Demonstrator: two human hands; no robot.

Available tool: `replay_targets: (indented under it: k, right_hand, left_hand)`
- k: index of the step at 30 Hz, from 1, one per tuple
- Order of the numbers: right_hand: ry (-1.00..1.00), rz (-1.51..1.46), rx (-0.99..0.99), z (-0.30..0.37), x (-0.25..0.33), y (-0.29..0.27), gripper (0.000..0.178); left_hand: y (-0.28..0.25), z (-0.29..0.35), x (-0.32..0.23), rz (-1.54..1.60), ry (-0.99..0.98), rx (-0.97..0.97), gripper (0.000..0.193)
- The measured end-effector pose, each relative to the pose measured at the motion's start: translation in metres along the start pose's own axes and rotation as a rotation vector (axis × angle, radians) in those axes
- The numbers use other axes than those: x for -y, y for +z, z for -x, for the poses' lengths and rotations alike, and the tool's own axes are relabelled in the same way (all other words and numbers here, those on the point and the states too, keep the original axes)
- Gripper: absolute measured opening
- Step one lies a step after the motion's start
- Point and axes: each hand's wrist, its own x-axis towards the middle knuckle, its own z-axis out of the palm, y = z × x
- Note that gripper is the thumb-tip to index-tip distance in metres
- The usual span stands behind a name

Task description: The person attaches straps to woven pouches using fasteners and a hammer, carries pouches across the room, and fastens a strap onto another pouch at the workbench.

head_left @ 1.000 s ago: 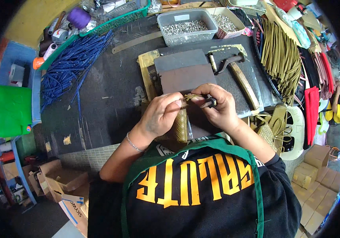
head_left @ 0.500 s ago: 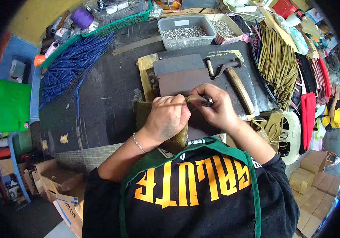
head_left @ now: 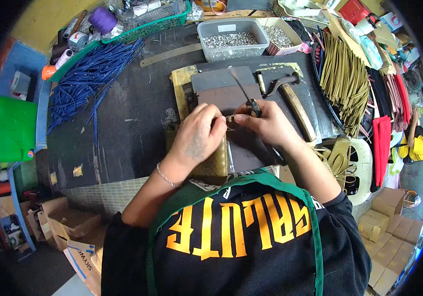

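Note:
My left hand [head_left: 199, 133] is closed on the upper edge of a gold-olive woven-pattern piece [head_left: 212, 163], which looks like a purse or wallet and lies below it, near my apron. In my right hand [head_left: 268, 123] is a thin tool with a dark handle [head_left: 255, 108] and a long, narrow metal blade [head_left: 241, 84] that points away from me. The thumb and forefinger of that hand meet a small golden bit [head_left: 230, 119] at the left fingertips; its exact shape is too small to make out. Under both hands lies a brown board [head_left: 216, 101].
A hammer [head_left: 298, 111] lies to the right of the board. Beyond stand a clear tub of small metal parts [head_left: 233, 52] and a basket of similar parts [head_left: 278, 49]. Blue straps [head_left: 88, 84] are heaped at left, olive straps [head_left: 344, 79] at right. A steel ruler [head_left: 169, 55] lies at the back.
The tool in my right hand has swung so its blade now points away from me. My hands have drawn slightly apart, and more of the woven piece shows.

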Motion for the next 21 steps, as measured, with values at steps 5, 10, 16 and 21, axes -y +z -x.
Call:
replay_targets:
  k: [5, 10, 16, 21]
  right_hand:
    - [-0.141, 0.654, 0.099, -0.012, 0.003, -0.019, 0.035]
    - [-0.301, 0.710, -0.003, -0.026, -0.006, -0.038, 0.039]
    - [-0.570, 0.842, -0.410, 0.001, 0.028, -0.061, 0.031]
    - [-0.520, 0.822, -0.154, 0.022, 0.046, -0.062, 0.023]
  left_hand:
    - [0.007, -0.003, 0.005, -0.190, -0.113, -0.031, 0.017]
    - [0.010, -0.007, 0.003, -0.311, -0.015, -0.056, 0.020]
    - [0.011, -0.007, 0.012, -0.094, -0.156, -0.058, 0.012]
    - [0.008, -0.008, 0.012, -0.036, -0.254, -0.021, 0.008]
